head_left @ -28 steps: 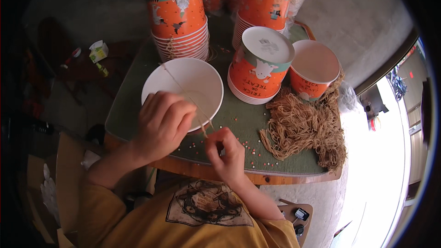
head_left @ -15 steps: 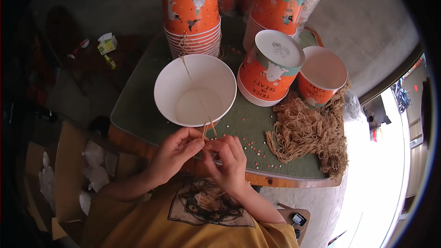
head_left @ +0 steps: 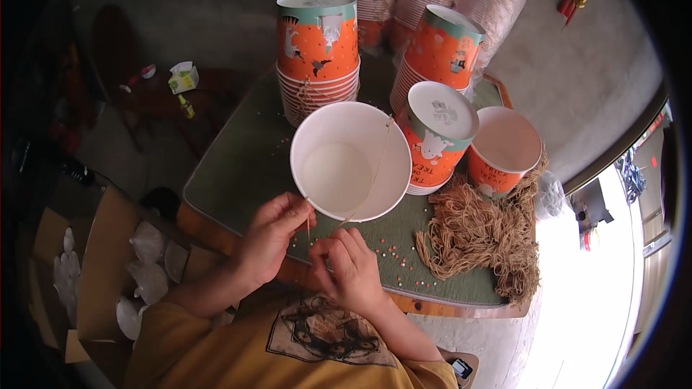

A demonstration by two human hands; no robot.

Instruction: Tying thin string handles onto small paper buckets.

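Observation:
A large paper bucket [head_left: 326, 130], white inside, sits in front of me with its open mouth tilted toward me. My left hand [head_left: 268, 239] is closed at its near left rim, thumb and fingers pinched there. A short piece of cord hangs just beside those fingertips. From the bucket's far right rim a thin tan cord [head_left: 378, 166] runs across the inside and over the near rim toward my right hand [head_left: 350, 266]. That hand's fingers are curled in on the cord below the rim. Their tips are partly hidden.
Orange-and-green bucket stacks [head_left: 317, 47] stand upside down behind, another stack [head_left: 441, 112] close on the right. An upright bucket [head_left: 504, 140] stands beside a heap of tan cord [head_left: 476, 227]. Small beads [head_left: 393, 252] dot the green tabletop. Boxes [head_left: 108, 274] stand at left.
My hands have come apart, the left to the bucket's rim. The bucket has turned and shifted right, so the cord now starts at its far right rim. The whole view has also shifted.

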